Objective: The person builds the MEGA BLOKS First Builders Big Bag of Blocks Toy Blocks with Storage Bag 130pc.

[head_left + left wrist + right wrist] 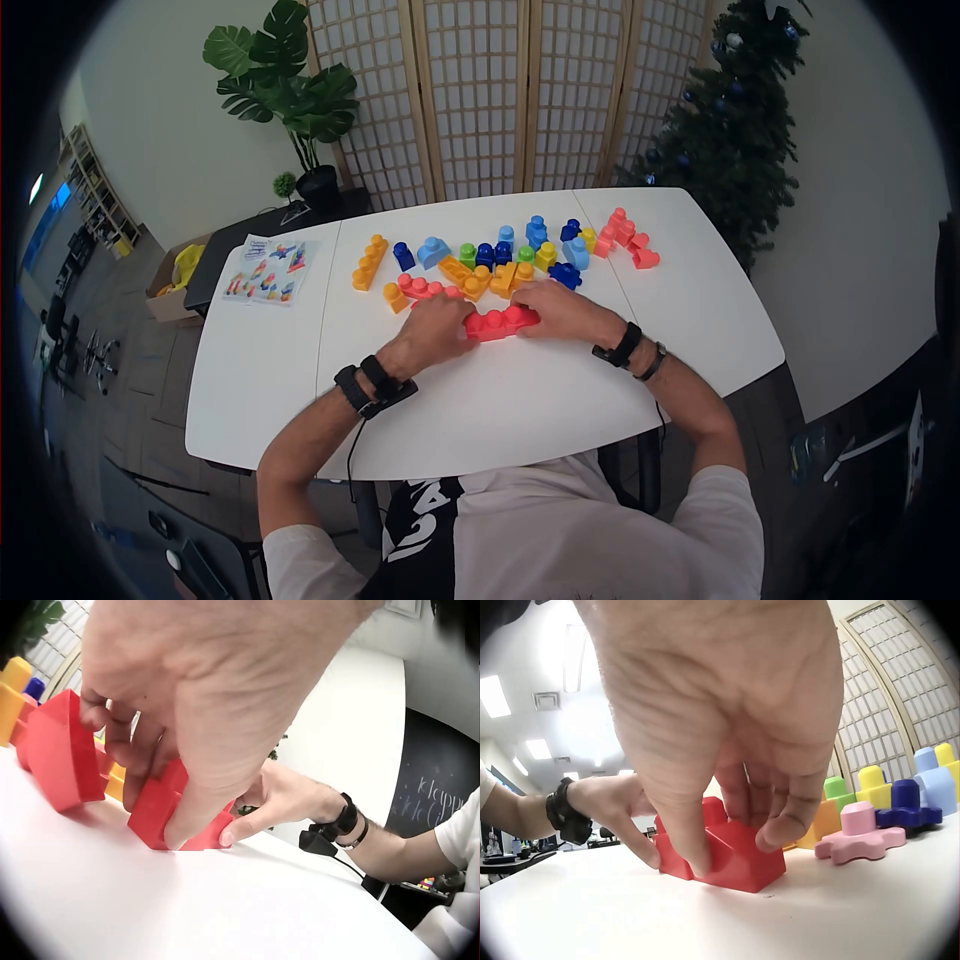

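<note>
Two red building blocks with round studs sit end to end on the white table, a seam showing between them. My left hand pinches the left end, thumb on the near side and fingers on the far side. At the right end my right hand grips the other block the same way. Just beyond the left hand stands another red block with slanted sides. Near the right hand's fingertips lies a pink gear-shaped piece with one stud.
Behind the hands spreads a cluster of yellow, orange, green and blue blocks. Coral pieces lie at the back right. A printed picture sheet rests at the table's left. The white table's near edge meets the person's torso.
</note>
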Motion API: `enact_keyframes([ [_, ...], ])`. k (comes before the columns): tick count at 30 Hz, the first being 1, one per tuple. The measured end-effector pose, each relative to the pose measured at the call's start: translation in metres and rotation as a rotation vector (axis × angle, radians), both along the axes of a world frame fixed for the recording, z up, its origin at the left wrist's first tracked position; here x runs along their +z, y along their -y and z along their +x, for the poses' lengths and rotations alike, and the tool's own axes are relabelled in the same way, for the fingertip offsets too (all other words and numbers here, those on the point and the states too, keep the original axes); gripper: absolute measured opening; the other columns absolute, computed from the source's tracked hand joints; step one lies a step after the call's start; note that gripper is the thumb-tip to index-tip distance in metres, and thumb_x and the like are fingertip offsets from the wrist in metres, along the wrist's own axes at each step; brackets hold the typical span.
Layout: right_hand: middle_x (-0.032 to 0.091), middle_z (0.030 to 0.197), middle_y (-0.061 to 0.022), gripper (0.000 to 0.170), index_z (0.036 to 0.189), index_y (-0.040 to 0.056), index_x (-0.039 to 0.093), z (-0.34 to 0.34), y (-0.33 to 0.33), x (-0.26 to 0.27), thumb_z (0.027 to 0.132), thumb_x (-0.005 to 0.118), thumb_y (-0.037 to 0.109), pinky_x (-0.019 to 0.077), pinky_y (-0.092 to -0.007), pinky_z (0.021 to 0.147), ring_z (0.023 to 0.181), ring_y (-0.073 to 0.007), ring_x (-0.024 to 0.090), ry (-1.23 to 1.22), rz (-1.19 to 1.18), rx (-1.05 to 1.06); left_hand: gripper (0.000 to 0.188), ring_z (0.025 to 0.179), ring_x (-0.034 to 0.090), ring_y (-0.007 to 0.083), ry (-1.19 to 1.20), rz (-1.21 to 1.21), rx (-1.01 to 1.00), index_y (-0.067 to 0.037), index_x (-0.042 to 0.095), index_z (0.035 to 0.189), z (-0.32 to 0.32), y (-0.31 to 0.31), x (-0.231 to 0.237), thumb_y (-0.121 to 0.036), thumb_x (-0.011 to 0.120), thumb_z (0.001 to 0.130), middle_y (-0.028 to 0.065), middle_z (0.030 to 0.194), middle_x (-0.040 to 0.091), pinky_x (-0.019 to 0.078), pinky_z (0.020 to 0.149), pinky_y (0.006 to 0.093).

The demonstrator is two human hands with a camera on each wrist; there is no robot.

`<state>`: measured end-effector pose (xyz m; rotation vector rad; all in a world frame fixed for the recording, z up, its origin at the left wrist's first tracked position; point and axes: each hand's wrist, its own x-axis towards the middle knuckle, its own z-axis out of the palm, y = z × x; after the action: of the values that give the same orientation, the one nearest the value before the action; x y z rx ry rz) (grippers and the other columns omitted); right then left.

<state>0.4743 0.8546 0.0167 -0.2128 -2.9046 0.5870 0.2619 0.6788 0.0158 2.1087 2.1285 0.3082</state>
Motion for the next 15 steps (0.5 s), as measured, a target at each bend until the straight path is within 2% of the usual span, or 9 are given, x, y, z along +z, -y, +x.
enact_keyframes([
  [4, 0.071, 0.108, -0.0174, 0.039, 0.109, -0.0021, 0.073, -0.008, -0.007, -0.006, 0.083, 0.084, 0.024, 0.0547, -0.0448, 0.094, 0.106, -0.0357, 0.068, -0.030, -0.011, 0.001, 0.042, 0.106, 0.070, 0.0320, -0.029, 0.024, 0.010, -0.004, 0.078, 0.113, -0.004, -0.006, -0.001, -0.031, 0.091, 0.083, 0.0139, 0.105, 0.076, 0.0573, 0.091, 0.0442],
  [7, 0.071, 0.109, -0.0146, 0.042, 0.111, -0.0001, 0.074, -0.009, -0.007, -0.015, 0.083, 0.087, 0.028, 0.0534, -0.0436, 0.098, 0.112, -0.0337, 0.065, -0.055, -0.028, 0.028, 0.051, 0.108, 0.067, 0.0324, 0.021, 0.032, 0.002, -0.005, 0.076, 0.118, -0.003, -0.004, 0.003, -0.032, 0.094, 0.078, 0.0129, 0.108, 0.075, 0.0560, 0.092, 0.0441],
  [9, 0.071, 0.110, -0.0131, 0.044, 0.112, 0.0010, 0.075, -0.010, -0.009, -0.013, 0.082, 0.088, 0.030, 0.0528, -0.0427, 0.099, 0.115, -0.0326, 0.063, -0.064, -0.034, 0.020, 0.060, 0.111, 0.063, 0.0321, 0.058, 0.213, -0.013, -0.007, 0.074, 0.126, 0.002, 0.007, 0.023, -0.026, 0.097, 0.074, 0.0106, 0.117, 0.073, 0.0539, 0.096, 0.0425],
  [10, 0.071, 0.111, -0.0122, 0.044, 0.112, 0.0018, 0.075, -0.008, -0.008, -0.012, 0.082, 0.089, 0.031, 0.0529, -0.0422, 0.099, 0.116, -0.0318, 0.062, -0.083, -0.022, 0.014, 0.060, 0.111, 0.063, 0.0321, 0.061, 0.211, -0.016, -0.007, 0.074, 0.126, -0.002, 0.010, 0.031, -0.026, 0.097, 0.074, 0.0106, 0.117, 0.073, 0.0539, 0.096, 0.0425],
  [12, 0.071, 0.111, -0.0114, 0.045, 0.113, 0.0026, 0.075, -0.008, -0.007, -0.016, 0.082, 0.089, 0.032, 0.0530, -0.0416, 0.099, 0.117, -0.0310, 0.062, -0.101, -0.021, 0.007, 0.063, 0.117, 0.060, 0.0289, -0.008, 0.168, -0.081, -0.009, 0.070, 0.133, -0.023, 0.017, 0.049, -0.017, 0.096, 0.076, 0.0086, 0.129, 0.069, 0.0530, 0.096, 0.0400],
  [13, 0.071, 0.112, -0.0112, 0.045, 0.113, 0.0029, 0.075, -0.010, -0.009, -0.016, 0.082, 0.089, 0.032, 0.0529, -0.0417, 0.100, 0.118, -0.0308, 0.062, -0.099, -0.015, 0.016, 0.063, 0.116, 0.061, 0.0295, -0.035, 0.118, -0.109, -0.009, 0.069, 0.135, -0.028, 0.022, 0.058, -0.010, 0.094, 0.077, 0.0069, 0.129, 0.068, 0.0538, 0.095, 0.0402],
  [15, 0.071, 0.112, -0.0111, 0.044, 0.113, 0.0033, 0.075, -0.011, -0.009, -0.017, 0.082, 0.088, 0.033, 0.0528, -0.0418, 0.100, 0.118, -0.0307, 0.061, -0.097, -0.006, 0.030, 0.062, 0.116, 0.061, 0.0297, -0.073, 0.094, -0.124, -0.009, 0.069, 0.135, -0.049, 0.026, 0.044, -0.007, 0.092, 0.077, 0.0070, 0.128, 0.068, 0.0541, 0.096, 0.0403],
])
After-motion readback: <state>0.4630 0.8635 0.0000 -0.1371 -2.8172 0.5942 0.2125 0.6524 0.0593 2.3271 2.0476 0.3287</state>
